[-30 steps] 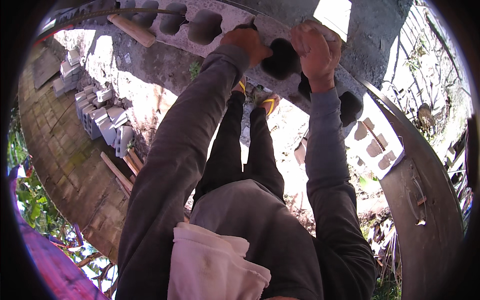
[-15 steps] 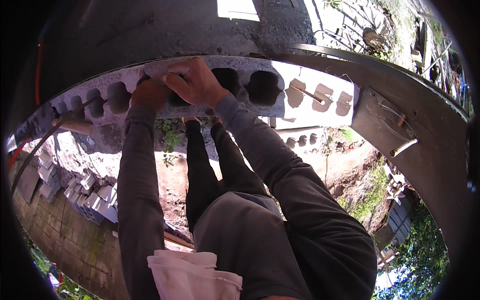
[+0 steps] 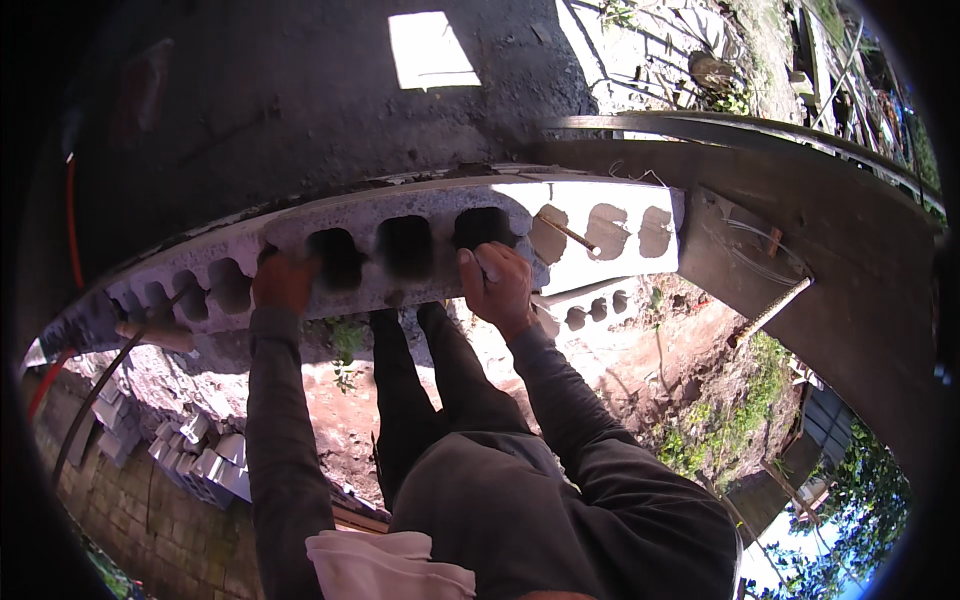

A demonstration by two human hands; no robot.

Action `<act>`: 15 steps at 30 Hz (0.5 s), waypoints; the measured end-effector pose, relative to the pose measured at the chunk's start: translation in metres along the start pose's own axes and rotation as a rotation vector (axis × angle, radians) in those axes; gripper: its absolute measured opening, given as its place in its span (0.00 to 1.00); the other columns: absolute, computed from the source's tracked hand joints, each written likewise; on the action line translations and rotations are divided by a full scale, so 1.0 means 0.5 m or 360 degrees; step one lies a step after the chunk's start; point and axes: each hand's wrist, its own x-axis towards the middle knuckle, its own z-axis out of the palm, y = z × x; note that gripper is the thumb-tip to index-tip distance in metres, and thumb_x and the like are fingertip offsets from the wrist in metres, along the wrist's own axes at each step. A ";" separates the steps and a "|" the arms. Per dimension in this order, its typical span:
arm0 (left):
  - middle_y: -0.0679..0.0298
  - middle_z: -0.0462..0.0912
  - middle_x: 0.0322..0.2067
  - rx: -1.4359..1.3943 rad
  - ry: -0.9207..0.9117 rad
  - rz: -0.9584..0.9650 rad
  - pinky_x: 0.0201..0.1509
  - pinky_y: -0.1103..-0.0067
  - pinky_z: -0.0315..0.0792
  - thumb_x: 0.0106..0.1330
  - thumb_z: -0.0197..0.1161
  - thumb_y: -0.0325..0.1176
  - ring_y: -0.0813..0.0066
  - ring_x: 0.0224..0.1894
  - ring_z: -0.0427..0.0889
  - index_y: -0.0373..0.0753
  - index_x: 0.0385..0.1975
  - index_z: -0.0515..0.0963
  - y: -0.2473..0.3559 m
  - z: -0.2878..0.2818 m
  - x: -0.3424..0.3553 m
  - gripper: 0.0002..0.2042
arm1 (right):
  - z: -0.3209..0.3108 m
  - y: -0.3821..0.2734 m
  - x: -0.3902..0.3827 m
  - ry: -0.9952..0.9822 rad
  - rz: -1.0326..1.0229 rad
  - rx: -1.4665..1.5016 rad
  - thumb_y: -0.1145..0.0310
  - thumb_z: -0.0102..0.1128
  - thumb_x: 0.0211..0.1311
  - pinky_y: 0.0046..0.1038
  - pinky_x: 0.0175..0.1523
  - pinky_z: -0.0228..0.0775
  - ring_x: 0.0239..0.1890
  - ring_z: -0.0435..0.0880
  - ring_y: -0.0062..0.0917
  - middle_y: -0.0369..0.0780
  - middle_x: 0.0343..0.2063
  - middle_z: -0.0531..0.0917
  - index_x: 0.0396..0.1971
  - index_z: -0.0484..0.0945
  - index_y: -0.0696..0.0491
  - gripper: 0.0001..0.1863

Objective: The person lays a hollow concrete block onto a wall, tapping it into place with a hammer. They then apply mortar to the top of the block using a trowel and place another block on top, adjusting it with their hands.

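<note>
My left hand (image 3: 283, 280) grips the left end of a grey hollow concrete block (image 3: 405, 275) in the row across the top of a low wall, fingers curled over its side. My right hand (image 3: 492, 285) is closed on the same block near its right end, beside a dark core hole. A rusty rebar (image 3: 568, 231) sticks out of a core in the sunlit right-hand block (image 3: 668, 195). More blocks (image 3: 210, 298) run off to the left.
Stacked loose blocks (image 3: 205, 468) lie at lower left. A short wooden piece (image 3: 155, 338), a bent dark bar (image 3: 120, 360) and a red line (image 3: 73, 230) are at left. A dark board (image 3: 750, 190) with wires and a rod stands at right; dark concrete (image 3: 300, 90) lies beyond the row.
My right hand has moved rightward from near my left hand to the block's other end. The view has swung, so the row lies lower in the picture.
</note>
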 end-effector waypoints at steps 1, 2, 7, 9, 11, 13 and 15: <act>0.49 0.86 0.34 0.0069 0.0026 0.0079 0.43 0.55 0.79 0.64 0.61 0.53 0.45 0.39 0.85 0.45 0.36 0.87 -0.004 0.010 -0.004 0.18 | 0.002 0.001 0.002 0.0017 0.0016 -0.0021 0.72 0.61 0.63 0.39 0.23 0.58 0.16 0.69 0.38 0.42 0.13 0.67 0.15 0.65 0.55 0.18; 0.50 0.86 0.33 0.0136 0.0058 0.0159 0.42 0.56 0.79 0.64 0.62 0.52 0.46 0.39 0.85 0.45 0.36 0.86 0.000 0.000 -0.004 0.17 | -0.003 -0.005 0.000 0.0005 0.0011 -0.0034 0.72 0.62 0.62 0.39 0.23 0.60 0.16 0.70 0.39 0.42 0.14 0.68 0.15 0.65 0.54 0.18; 0.52 0.84 0.26 -0.0303 0.0168 0.0008 0.36 0.58 0.79 0.60 0.66 0.54 0.48 0.32 0.85 0.42 0.32 0.86 -0.017 0.029 -0.022 0.19 | 0.015 -0.005 0.009 -0.0048 -0.0044 -0.0032 0.72 0.63 0.61 0.40 0.23 0.62 0.17 0.72 0.40 0.43 0.14 0.69 0.15 0.66 0.54 0.18; 0.50 0.83 0.23 -0.0527 0.0002 -0.0171 0.35 0.58 0.78 0.56 0.69 0.56 0.46 0.28 0.84 0.37 0.23 0.84 0.038 -0.051 -0.026 0.24 | 0.013 0.004 0.002 -0.0037 -0.0003 -0.0051 0.74 0.64 0.60 0.40 0.23 0.62 0.17 0.72 0.39 0.43 0.14 0.69 0.15 0.66 0.54 0.17; 0.46 0.83 0.25 -0.0338 0.0193 -0.0113 0.42 0.56 0.78 0.52 0.72 0.57 0.45 0.36 0.85 0.32 0.21 0.82 0.039 -0.038 -0.017 0.26 | 0.020 0.009 -0.007 0.0008 0.0004 -0.0067 0.77 0.61 0.61 0.39 0.23 0.60 0.16 0.71 0.40 0.44 0.14 0.69 0.15 0.65 0.55 0.17; 0.45 0.85 0.33 -0.0471 0.0173 -0.0344 0.47 0.57 0.79 0.50 0.73 0.55 0.43 0.41 0.85 0.32 0.28 0.83 0.039 -0.037 -0.012 0.26 | 0.023 0.002 -0.010 0.0031 0.0048 -0.0111 0.76 0.61 0.61 0.39 0.23 0.59 0.16 0.70 0.40 0.44 0.14 0.69 0.16 0.64 0.56 0.17; 0.43 0.84 0.37 -0.0628 0.0097 -0.0526 0.48 0.58 0.79 0.49 0.75 0.54 0.42 0.43 0.85 0.30 0.33 0.83 0.063 -0.091 -0.023 0.28 | 0.025 0.001 -0.012 0.0009 0.0049 -0.0095 0.75 0.60 0.62 0.38 0.23 0.58 0.16 0.70 0.39 0.45 0.14 0.69 0.16 0.64 0.56 0.17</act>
